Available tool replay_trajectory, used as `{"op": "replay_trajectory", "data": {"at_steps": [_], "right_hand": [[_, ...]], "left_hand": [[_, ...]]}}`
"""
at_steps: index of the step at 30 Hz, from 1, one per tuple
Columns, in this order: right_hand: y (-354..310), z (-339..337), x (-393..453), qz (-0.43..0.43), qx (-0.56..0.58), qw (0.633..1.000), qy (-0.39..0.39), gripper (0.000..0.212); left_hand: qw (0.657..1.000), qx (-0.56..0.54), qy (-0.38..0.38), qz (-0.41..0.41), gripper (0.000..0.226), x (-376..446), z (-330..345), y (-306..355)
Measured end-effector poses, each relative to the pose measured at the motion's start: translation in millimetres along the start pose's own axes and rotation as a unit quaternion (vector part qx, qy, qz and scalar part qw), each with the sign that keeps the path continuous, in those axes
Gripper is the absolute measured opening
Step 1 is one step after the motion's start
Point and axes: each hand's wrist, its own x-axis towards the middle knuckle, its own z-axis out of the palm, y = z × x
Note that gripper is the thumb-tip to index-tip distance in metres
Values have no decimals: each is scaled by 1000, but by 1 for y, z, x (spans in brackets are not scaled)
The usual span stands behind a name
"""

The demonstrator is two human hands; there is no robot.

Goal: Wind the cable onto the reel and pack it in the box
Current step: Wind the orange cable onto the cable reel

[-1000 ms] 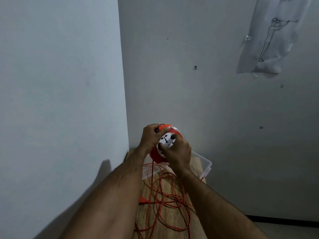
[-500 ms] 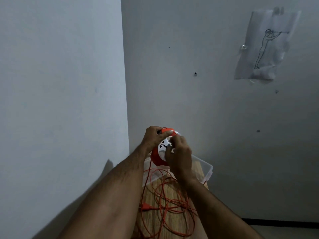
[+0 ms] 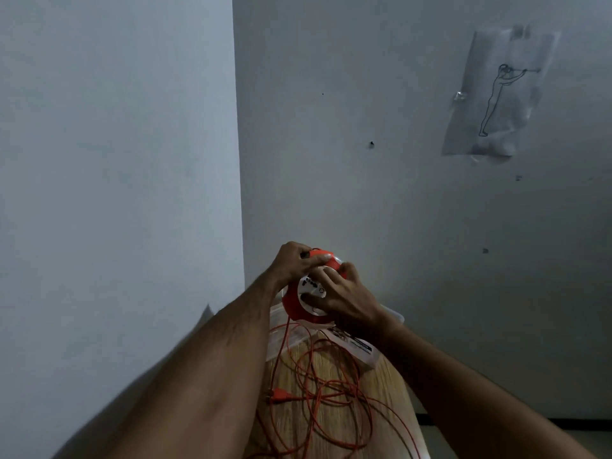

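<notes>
Currently your left hand (image 3: 293,265) clamps the rigid, light reel (image 3: 309,294) above the box (image 3: 366,351), right hand (image 3: 344,299) closed on its face; guide the limp, tangle-prone cable (image 3: 331,402) near the rim.

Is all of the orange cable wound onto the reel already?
No, much of the orange cable lies in loose loops on the wooden table below the reel.

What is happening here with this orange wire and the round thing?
A person holds an orange cable reel up with both hands: the left hand grips its top edge, the right hand lies on its white socket face. Most of the orange cable lies loose in loops on the wooden table, its plug too. The clear plastic box waits behind the reel.
</notes>
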Motion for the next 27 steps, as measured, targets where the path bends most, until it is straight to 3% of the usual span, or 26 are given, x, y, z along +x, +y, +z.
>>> {"op": "replay_trajectory", "data": {"at_steps": [6, 12, 15, 20, 22, 25, 27], "right_hand": [[-1, -11, 11, -12, 29, 1000, 2, 50], [-5, -23, 21, 90, 179, 980, -13, 55], [-12, -20, 19, 182, 240, 953, 16, 53], [-38, -15, 18, 361, 313, 871, 114, 30], [-50, -13, 16, 433, 355, 818, 131, 41], [-70, -5, 13, 506, 419, 748, 95, 61], [-78, -3, 12, 529, 447, 718, 75, 59]], "left_hand": [[999, -33, 14, -29, 42, -8, 2, -8], [985, -87, 24, -146, 50, -9, 3, -20], [982, -97, 34, -159, 49, -8, 7, -24], [984, -98, 26, -147, 46, -8, 12, -26], [986, -81, 0, -145, 45, -10, 14, -27], [988, -31, -43, -148, 49, -15, 16, -31], [986, -19, -71, -150, 48, -18, 18, -36]]}}
